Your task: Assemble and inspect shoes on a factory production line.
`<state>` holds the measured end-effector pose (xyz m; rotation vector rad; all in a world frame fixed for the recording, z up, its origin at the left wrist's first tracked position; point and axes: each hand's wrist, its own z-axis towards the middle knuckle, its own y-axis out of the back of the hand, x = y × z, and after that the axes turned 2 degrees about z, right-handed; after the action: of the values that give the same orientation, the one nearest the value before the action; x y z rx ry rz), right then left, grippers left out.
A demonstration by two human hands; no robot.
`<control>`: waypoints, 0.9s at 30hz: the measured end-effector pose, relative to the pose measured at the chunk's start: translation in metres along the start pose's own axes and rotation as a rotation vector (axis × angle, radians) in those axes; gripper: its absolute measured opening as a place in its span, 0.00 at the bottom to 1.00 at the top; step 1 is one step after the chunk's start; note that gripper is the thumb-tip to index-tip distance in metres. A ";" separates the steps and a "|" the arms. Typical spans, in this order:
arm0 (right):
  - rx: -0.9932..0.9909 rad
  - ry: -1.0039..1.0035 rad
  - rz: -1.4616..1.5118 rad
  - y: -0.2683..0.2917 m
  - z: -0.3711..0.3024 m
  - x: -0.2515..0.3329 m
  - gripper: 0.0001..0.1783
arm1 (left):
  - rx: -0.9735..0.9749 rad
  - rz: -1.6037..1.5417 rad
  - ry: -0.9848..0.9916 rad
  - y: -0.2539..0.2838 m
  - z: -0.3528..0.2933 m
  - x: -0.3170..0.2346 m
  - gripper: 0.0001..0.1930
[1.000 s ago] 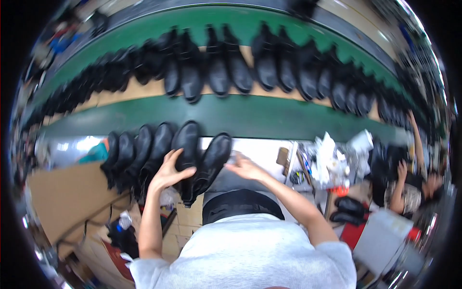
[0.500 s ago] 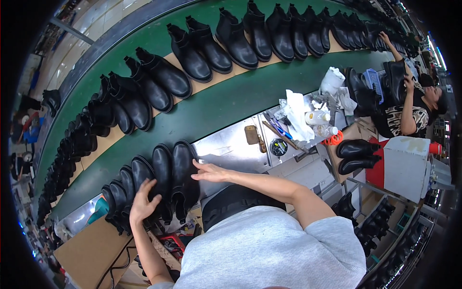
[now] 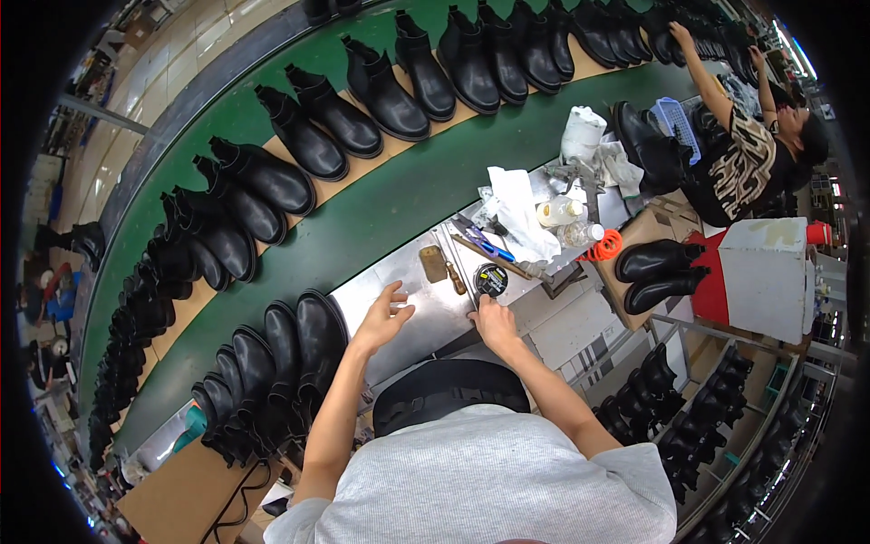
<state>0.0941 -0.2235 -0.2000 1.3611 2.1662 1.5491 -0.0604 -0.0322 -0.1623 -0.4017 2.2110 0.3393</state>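
My left hand (image 3: 385, 319) is held over the bare metal worktop (image 3: 376, 295), fingers apart and nothing in them. Beside a round black tin (image 3: 492, 279) at the worktop's front edge, my right hand (image 3: 495, 322) has its fingers drawn together. A thin rod seems to run down to its fingertips; what they hold, if anything, I cannot make out. A brown block (image 3: 432, 264) and a small wooden-handled tool (image 3: 453, 280) lie between the hands. Left of my left hand, several black ankle boots (image 3: 319, 340) stand in a close row, toes pointing away.
Black boots (image 3: 394, 100) line the green conveyor (image 3: 362, 195) beyond. At right are blue-handled tools (image 3: 494, 247), white cloth (image 3: 521, 213), bottles (image 3: 559, 211) and an orange coil (image 3: 602, 245). Two boots (image 3: 666, 276) lie on a wooden board. A co-worker (image 3: 748, 163) reaches toward the far boots.
Both hands have left the boot row and moved right: the left over the metal worktop, the right down beside the tin. The conveyor boots have shifted in view; the co-worker's arms now stretch farther out.
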 end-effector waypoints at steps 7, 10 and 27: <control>-0.073 0.016 0.150 0.025 -0.005 -0.007 0.13 | -0.021 -0.149 0.168 -0.027 0.041 0.008 0.38; -0.428 0.097 0.077 0.049 0.002 -0.038 0.09 | -0.007 -0.097 0.085 -0.024 0.031 0.015 0.34; -0.271 0.160 -0.046 0.077 0.039 -0.100 0.16 | -0.045 -0.234 0.213 -0.040 0.013 0.027 0.21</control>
<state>0.2187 -0.2661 -0.1905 1.1306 1.9615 1.9088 -0.0513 -0.0685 -0.1956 -0.7433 2.3337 0.2283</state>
